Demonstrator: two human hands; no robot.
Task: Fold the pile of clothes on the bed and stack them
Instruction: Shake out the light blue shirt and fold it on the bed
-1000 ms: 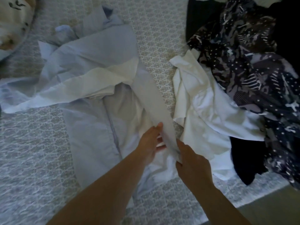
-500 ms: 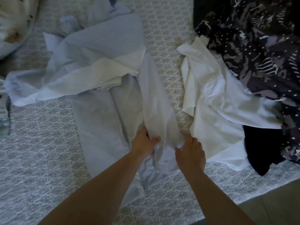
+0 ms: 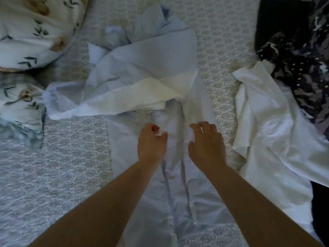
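Head view: pale blue shirt lengthwise toward viewer, hands seemingly resting on it.

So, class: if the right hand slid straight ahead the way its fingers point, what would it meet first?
Probably the pale blue shirt's folded cream-coloured band, just beyond the right hand; depth is uncertain.

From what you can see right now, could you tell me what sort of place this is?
Most likely a bedroom at home. The clothes lie on a bed with a patterned bedspread, leaf-print pillows sit at its far left, and a strip of floor shows at the near right edge.
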